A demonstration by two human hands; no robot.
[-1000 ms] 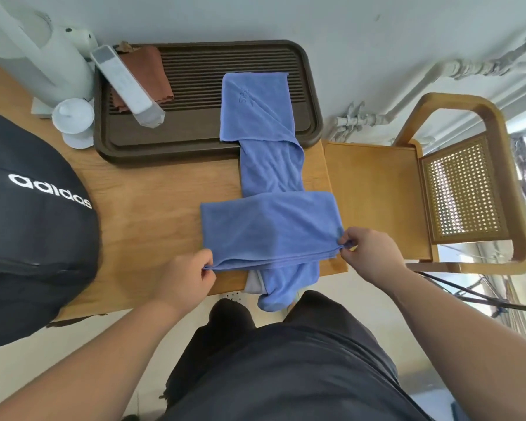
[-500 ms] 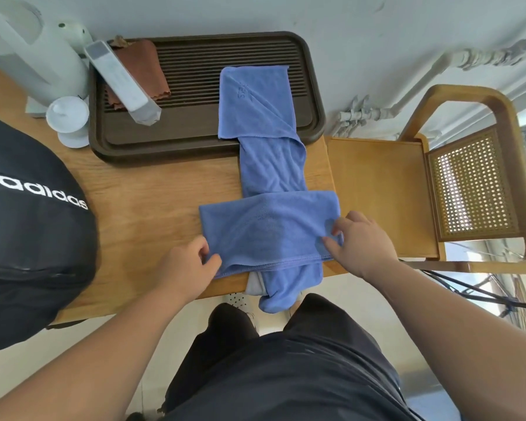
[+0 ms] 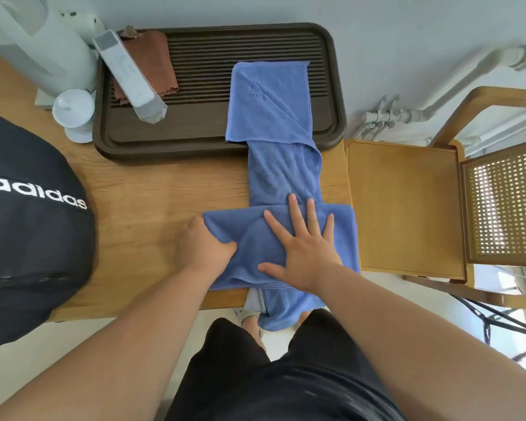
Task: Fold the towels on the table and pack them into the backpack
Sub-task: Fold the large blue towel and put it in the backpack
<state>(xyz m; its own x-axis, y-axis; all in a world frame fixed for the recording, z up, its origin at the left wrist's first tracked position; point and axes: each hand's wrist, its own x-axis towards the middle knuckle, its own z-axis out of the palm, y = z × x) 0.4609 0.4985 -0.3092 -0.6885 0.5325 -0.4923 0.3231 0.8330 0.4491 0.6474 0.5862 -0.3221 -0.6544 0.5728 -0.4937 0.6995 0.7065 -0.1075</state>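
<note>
Far left: black backpack with white lettering stands at the left end of the wooden table, zip state not discernible.

Left hand: at the left edge of the folded blue towel, thumb on top, fingers curled at the edge, a narrow pinch on the cloth.

Folded blue towel: lies crosswise at the near edge of the table, right of centre, on top of the long blue towel.

Right hand: flat on the folded blue towel, fingers spread wide and straight, palm pressing down, gripping nothing.

Long blue towel: far end rests in the dark brown tray, middle runs over the table under the folded one, near end hangs off the near edge.

Right: wooden chair just beside the table.
</note>
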